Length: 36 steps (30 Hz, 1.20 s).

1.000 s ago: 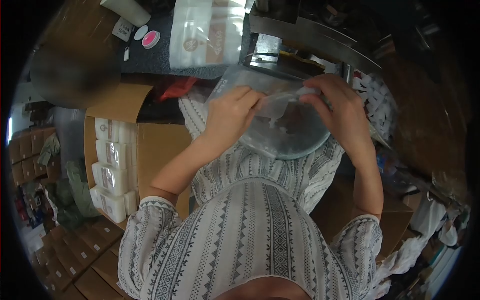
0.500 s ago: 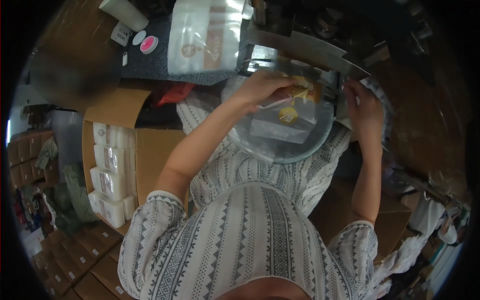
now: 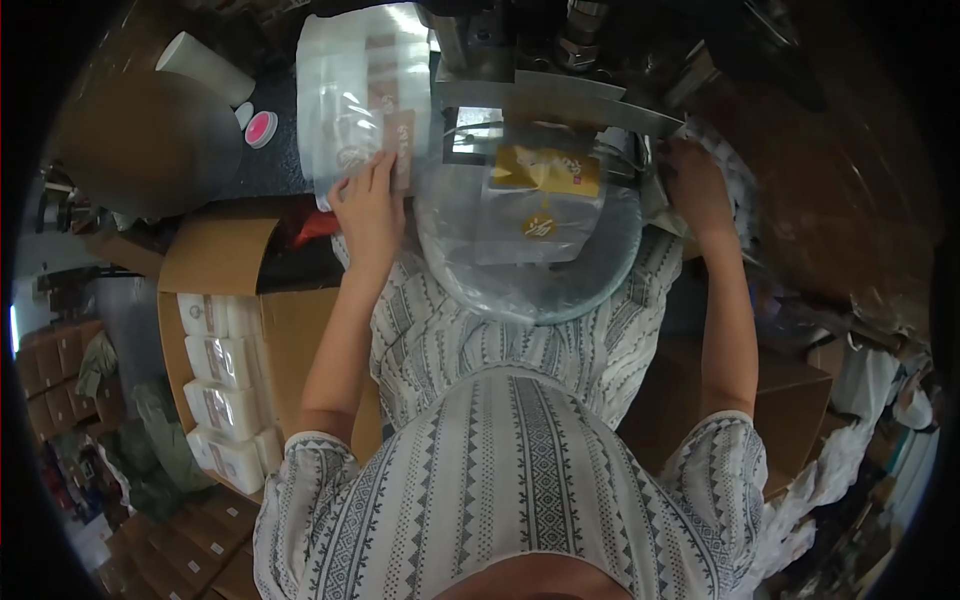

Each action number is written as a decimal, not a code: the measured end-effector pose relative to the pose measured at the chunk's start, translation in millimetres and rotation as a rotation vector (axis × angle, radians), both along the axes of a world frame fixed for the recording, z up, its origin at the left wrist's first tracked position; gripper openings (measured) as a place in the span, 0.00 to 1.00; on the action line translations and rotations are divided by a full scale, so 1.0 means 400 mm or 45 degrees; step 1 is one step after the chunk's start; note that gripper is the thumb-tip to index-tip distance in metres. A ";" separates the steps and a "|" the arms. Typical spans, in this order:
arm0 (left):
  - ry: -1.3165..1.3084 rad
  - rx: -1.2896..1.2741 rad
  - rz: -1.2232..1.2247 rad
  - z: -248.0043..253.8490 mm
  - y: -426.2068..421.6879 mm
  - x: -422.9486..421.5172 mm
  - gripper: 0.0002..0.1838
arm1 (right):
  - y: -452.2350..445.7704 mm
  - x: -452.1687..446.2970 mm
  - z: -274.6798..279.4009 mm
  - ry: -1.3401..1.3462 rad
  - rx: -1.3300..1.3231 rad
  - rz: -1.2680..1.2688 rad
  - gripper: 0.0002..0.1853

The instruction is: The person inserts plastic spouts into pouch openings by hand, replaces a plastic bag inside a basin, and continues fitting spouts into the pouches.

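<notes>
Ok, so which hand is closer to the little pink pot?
Left. The left hand is at the bag stack beside the pink pot; the right hand is farther away, past the yellow-printed bag.

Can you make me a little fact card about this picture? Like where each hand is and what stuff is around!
Left hand: touching the stack of printed plastic bags
Right hand: by the white pieces; can't tell if it's holding one
In the middle: a bag with a yellow panel, lying on a round plastic-covered surface
Cardboard box: open, white packs inside
Brightest color: pink, on a small round thing
</notes>
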State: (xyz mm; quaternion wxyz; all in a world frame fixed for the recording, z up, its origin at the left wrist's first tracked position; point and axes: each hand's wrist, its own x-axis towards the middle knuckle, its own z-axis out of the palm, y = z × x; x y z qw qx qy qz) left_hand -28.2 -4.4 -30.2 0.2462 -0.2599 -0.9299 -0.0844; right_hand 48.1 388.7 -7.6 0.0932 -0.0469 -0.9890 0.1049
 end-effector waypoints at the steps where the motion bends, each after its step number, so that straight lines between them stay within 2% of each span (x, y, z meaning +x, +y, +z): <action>1: -0.089 0.068 0.000 0.012 -0.014 -0.001 0.18 | -0.002 0.008 0.015 0.003 0.009 0.005 0.11; 4: -0.271 0.260 0.068 0.065 -0.025 0.026 0.09 | -0.068 0.064 0.142 0.000 -0.117 -0.094 0.10; 6: -0.361 0.374 0.139 0.105 -0.018 0.053 0.05 | -0.092 0.085 0.195 -0.161 -0.728 -0.309 0.11; 7: -0.310 0.451 0.039 0.122 -0.005 0.072 0.04 | -0.109 0.081 0.209 -0.175 -0.737 -0.293 0.11; 9: -0.272 0.517 -0.103 0.130 0.026 0.105 0.04 | -0.161 0.073 0.224 -0.097 -0.900 -0.025 0.13; 10: -0.275 0.514 -0.091 0.135 0.044 0.116 0.04 | -0.193 0.065 0.221 -0.105 -0.903 -0.015 0.13; 12: -0.300 0.538 -0.201 0.153 0.079 0.130 0.05 | -0.255 0.046 0.220 0.083 -0.980 0.335 0.14; 13: -0.295 0.535 -0.197 0.164 0.089 0.136 0.05 | -0.272 0.041 0.221 0.086 -0.982 0.341 0.14; 15: -0.351 0.498 -0.224 0.182 0.102 0.146 0.06 | -0.296 0.038 0.224 0.227 -0.526 0.507 0.15; 19: -0.508 0.501 -0.436 0.154 0.122 0.147 0.03 | -0.302 0.043 0.225 0.191 -0.529 0.600 0.16; 21: -0.799 0.588 -0.590 0.118 0.150 0.135 0.05 | -0.288 0.036 0.212 0.012 -0.755 0.509 0.16; 22: -0.798 0.590 -0.592 0.106 0.169 0.126 0.05 | -0.278 0.034 0.202 0.013 -0.752 0.508 0.16; 24: -1.544 0.752 -0.283 0.091 0.213 0.093 0.10 | -0.249 0.030 0.186 0.173 -0.611 0.251 0.16; 25: -1.542 0.756 -0.283 0.085 0.234 0.071 0.10 | -0.233 0.036 0.192 0.174 -0.608 0.254 0.16; 27: -1.889 1.279 -0.237 0.074 0.267 0.032 0.14 | -0.198 0.061 0.208 0.019 -0.421 0.109 0.15; 28: -1.892 1.282 -0.234 0.075 0.274 0.022 0.14 | -0.185 0.069 0.208 0.015 -0.421 0.110 0.15; 30: -1.998 1.343 -0.140 0.083 0.283 0.010 0.17 | -0.153 0.081 0.206 -0.092 -0.085 -0.181 0.11; 31: -2.000 1.341 -0.136 0.078 0.278 0.012 0.17 | -0.118 0.076 0.178 -0.095 -0.088 -0.180 0.11; 33: -1.877 1.435 -0.284 0.063 0.263 0.023 0.20 | -0.063 0.061 0.105 -0.203 0.229 -0.210 0.10; 34: -1.871 1.431 -0.288 0.064 0.239 0.004 0.20 | -0.055 0.058 0.097 -0.196 0.227 -0.212 0.10; 36: -0.775 1.036 -0.128 0.070 0.148 -0.063 0.23 | -0.053 0.045 0.100 -0.275 0.149 -0.214 0.11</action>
